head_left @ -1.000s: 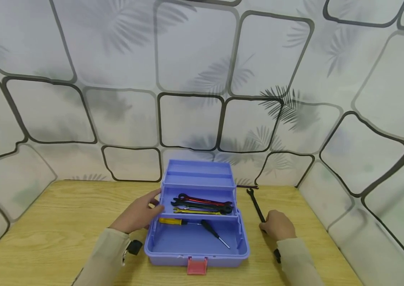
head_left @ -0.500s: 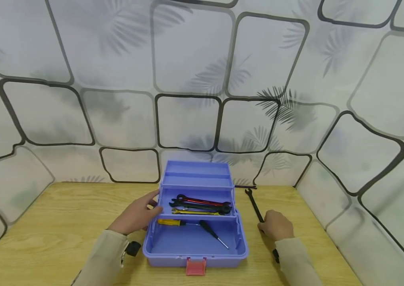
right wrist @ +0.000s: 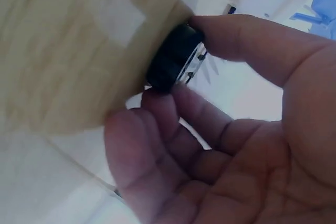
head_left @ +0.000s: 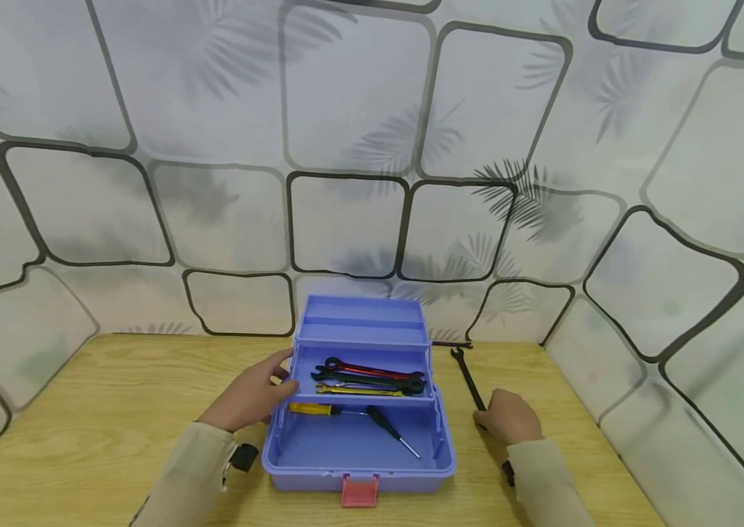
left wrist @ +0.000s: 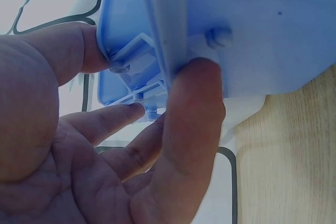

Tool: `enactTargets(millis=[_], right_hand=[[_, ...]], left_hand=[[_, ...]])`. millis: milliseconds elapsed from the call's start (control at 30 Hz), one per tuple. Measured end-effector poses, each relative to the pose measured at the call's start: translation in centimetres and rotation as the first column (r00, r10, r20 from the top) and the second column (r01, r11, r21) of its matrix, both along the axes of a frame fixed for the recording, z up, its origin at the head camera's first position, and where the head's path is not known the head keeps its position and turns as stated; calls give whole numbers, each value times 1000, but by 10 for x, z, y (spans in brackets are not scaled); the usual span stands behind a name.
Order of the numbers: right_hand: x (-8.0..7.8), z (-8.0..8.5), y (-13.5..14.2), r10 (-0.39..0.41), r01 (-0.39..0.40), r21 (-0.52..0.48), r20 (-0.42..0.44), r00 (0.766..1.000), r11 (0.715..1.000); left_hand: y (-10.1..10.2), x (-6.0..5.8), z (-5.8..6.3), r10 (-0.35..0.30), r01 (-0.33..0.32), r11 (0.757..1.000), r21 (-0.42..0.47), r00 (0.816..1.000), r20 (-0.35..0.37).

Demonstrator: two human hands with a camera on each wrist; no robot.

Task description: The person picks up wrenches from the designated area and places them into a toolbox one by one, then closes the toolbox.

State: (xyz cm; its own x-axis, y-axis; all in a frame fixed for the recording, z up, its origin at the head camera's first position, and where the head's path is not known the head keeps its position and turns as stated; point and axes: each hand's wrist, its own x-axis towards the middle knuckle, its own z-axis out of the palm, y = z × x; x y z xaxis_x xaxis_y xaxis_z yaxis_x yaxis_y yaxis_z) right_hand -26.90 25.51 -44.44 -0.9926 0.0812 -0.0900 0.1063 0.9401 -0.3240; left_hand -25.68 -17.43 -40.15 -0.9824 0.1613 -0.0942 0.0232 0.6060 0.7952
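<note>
A purple-blue toolbox [head_left: 346, 448] stands unfolded, its upper tray raised above the lower bin. My left hand [head_left: 250, 395] holds its left side at the raised tray; in the left wrist view the thumb and fingers lie about the plastic edge and hinge links. To the right of the box, my right hand [head_left: 512, 419] pinches the near end of a black wrench [head_left: 468, 377] lying along the table. The right wrist view shows the wrench's dark ring end [right wrist: 174, 59] between thumb and fingertips. Red [head_left: 375, 368], black [head_left: 362, 379] and yellow [head_left: 359, 390] wrenches lie in the tray.
The lower bin holds a yellow-handled screwdriver [head_left: 309, 409] and a black-handled screwdriver [head_left: 383, 420]. A pink latch [head_left: 359, 492] hangs at the box front. Another dark wrench [head_left: 452, 344] lies by the back wall. Patterned cloth walls [head_left: 352, 219] enclose the wooden table [head_left: 115, 410].
</note>
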Motion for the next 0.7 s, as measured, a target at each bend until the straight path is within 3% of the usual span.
enactTargets(millis=[200, 400, 700], right_hand=[[2, 5, -5, 6, -6, 9, 45, 999, 1000], [4, 7, -7, 17, -17, 16, 13, 1000, 1000], [3, 9, -7, -19, 19, 14, 34, 999, 1000]], left_hand=[[1, 0, 2, -6, 6, 1000, 3, 1000, 3], [0, 0, 2, -7, 7, 1000, 11, 1000, 5], [0, 1, 1, -3, 3, 1000, 14, 1000, 6]])
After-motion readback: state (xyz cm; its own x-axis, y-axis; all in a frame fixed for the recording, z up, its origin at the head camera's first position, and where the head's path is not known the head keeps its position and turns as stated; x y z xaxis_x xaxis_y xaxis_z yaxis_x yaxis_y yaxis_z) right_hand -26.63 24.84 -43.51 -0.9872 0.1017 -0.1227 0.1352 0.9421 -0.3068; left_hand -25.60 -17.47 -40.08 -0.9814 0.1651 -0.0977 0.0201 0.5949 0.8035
